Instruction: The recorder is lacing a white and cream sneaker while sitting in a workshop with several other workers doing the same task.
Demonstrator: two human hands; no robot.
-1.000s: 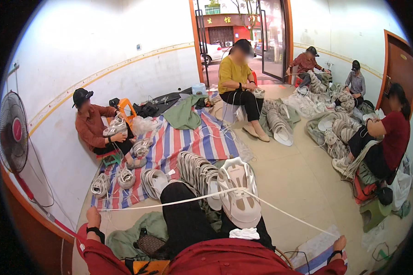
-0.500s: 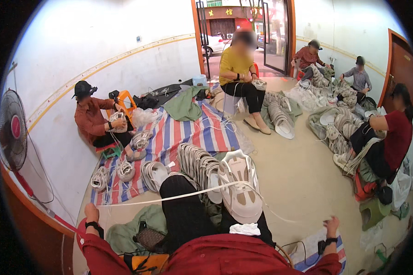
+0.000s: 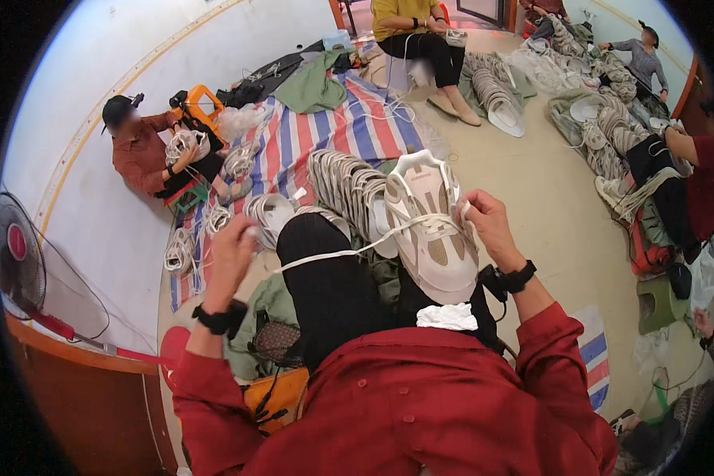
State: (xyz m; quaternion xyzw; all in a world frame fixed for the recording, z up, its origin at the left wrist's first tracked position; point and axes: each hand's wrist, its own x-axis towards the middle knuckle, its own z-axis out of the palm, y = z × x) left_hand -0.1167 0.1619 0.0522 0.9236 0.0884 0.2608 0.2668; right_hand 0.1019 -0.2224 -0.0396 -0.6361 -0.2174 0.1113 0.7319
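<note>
On my right thigh rests an off-white and beige sneaker upper (image 3: 430, 230), its toe turned toward me. A flat cream shoelace (image 3: 333, 255) is wound across its lacing and stretches left over my black-trousered knee. My right hand (image 3: 488, 226) is at the shoe's right side, thumb and fingers pinched on the lace there. My left hand (image 3: 234, 254) is raised left of my knee, fingers curled together, with something pale at the fingertips. The lace's visible left part stops short of that hand. A crumpled white cloth (image 3: 447, 316) lies in my lap, below the toe.
A long stack of similar shoe uppers (image 3: 345, 186) lies beyond my knees on a striped tarp (image 3: 285, 151). Co-workers sit around with shoes, one in yellow (image 3: 401, 20) straight ahead. A fan (image 3: 20, 250) stands at the left wall, and an orange bag (image 3: 278, 397) lies beside me.
My hands have come up and inward from wide apart, the right one to the shoe's side. The lace stretched to my left has become shorter. The view has tilted downward.
</note>
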